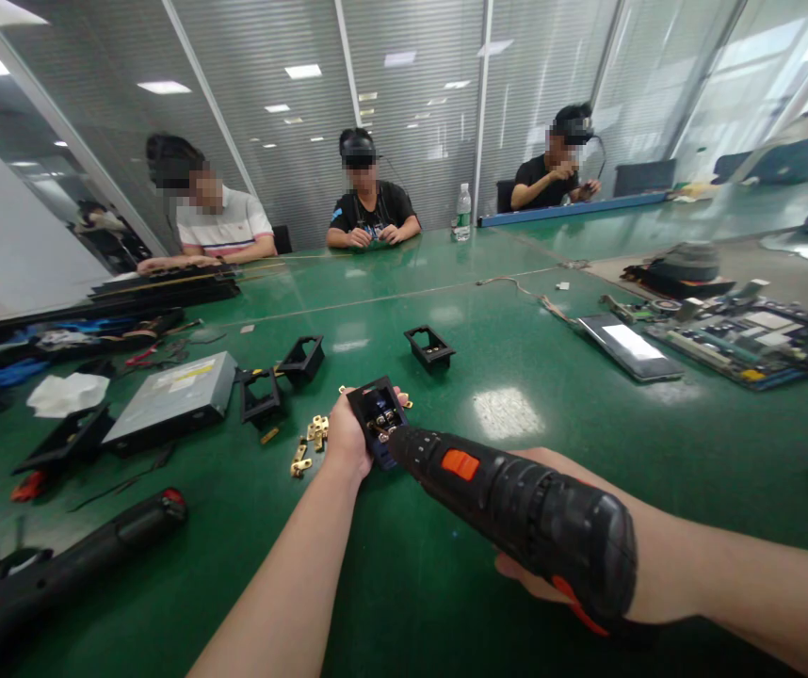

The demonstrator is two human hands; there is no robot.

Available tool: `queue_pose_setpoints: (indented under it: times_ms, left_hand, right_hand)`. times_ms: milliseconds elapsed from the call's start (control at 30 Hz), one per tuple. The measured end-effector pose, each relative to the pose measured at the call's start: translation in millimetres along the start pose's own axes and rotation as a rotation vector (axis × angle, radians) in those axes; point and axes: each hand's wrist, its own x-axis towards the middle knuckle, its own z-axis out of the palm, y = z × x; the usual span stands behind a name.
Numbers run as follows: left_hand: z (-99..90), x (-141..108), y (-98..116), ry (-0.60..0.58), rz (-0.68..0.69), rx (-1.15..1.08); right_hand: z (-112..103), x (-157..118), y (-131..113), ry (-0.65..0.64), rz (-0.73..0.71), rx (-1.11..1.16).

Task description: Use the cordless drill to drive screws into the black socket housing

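Head view: open black housing [374,400], metal inside, clamped in left hand [348,438]; right hand [654,551] clamped on driver [517,494].

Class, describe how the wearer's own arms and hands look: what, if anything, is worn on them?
The left hand and right hand wear no gloves. No sleeve shows on either forearm, and no watch or bracelet is visible. Part of the right hand is hidden.

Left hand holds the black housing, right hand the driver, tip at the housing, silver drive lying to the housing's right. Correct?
No: head view shows the silver drive left of the black housing. Rest holds: left hand has the housing, right hand the driver, tip at the housing.
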Motion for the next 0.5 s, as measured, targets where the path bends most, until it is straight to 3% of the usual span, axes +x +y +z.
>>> queue_pose_setpoints:
  times_ms: [167,367,500]
  left_hand:
    - [-1.3,1,0,-0.022,0.032,-0.068]
    - [-2.1,-1,4,-0.089,0.036,-0.080]
    - [-0.9,-3,6,-0.076,0.026,-0.084]
  right_hand:
    - [2,-1,-3,0.009,-0.013,-0.004]
    - [8,-4,3,-0.008,0.181,0.097]
    - [10,-7,0,0.000,0.191,0.019]
